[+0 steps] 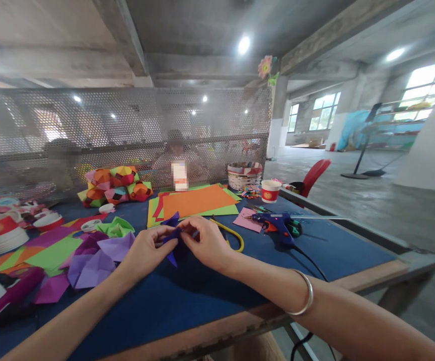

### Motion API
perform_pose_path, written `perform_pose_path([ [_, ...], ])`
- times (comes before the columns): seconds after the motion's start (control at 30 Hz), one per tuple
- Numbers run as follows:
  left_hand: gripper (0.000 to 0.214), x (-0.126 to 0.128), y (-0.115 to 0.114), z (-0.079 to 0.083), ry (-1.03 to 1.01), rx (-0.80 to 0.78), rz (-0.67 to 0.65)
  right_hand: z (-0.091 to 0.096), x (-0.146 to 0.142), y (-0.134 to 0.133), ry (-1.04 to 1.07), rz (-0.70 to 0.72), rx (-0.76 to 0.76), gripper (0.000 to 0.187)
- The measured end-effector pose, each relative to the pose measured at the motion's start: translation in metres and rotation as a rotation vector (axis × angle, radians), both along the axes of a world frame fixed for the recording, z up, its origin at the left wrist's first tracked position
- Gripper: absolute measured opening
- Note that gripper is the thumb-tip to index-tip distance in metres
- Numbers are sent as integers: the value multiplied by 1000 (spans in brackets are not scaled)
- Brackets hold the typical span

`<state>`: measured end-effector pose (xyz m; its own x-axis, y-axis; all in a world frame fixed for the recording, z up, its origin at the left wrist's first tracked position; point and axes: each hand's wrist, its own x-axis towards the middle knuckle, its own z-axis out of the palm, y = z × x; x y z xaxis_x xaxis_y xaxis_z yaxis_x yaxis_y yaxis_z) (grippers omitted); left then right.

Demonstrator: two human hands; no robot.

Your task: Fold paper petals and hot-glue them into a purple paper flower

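Between my two hands is a dark blue folded paper piece (pixel 172 239), held above the blue tabletop (pixel 202 306). My left hand (pixel 150 250) pinches it from the left, thumb in front. From the other side, the thumb and fingertips of my right hand (pixel 206 242) close on its edge. Yellow-handled scissors (pixel 236 236) lie just behind my right hand, partly hidden by it. Purple folded papers (pixel 97 263) and a green folded piece (pixel 118 228) rest left of my left hand. Behind both hands, an orange sheet (pixel 198 201) tops a stack of coloured paper.
A blue glue gun (pixel 281 223) with a trailing cord lies at right. Behind it stand a paper cup (pixel 270 191) and a woven basket (pixel 244 176). Folded-paper balls (pixel 116 185) sit at back left, near stacked cups (pixel 1 233). A perforated metal screen (pixel 127 130) borders the table.
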<state>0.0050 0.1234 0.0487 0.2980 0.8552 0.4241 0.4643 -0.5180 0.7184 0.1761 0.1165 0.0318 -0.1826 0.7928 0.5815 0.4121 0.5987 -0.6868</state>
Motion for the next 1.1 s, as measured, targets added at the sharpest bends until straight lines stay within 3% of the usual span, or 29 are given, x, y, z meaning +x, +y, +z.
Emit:
perform_pose_path([
  [0.2,25,-2,2,2,-12,3,31,1,0,-1,42,11,2,13],
  [0.53,24,-5,1,4,-41,-30,37,-1,1,1,-7,68,175,16],
  [0.87,23,-8,0,8,12,-70,10,6,7,-11,-334,103,347,21],
  [0.97,22,-6,0,7,36,-68,15,8,7,-11,-284,115,276,14],
  [1.1,21,-3,-3,5,58,-37,18,7,4,-5,12,132,-48,12],
])
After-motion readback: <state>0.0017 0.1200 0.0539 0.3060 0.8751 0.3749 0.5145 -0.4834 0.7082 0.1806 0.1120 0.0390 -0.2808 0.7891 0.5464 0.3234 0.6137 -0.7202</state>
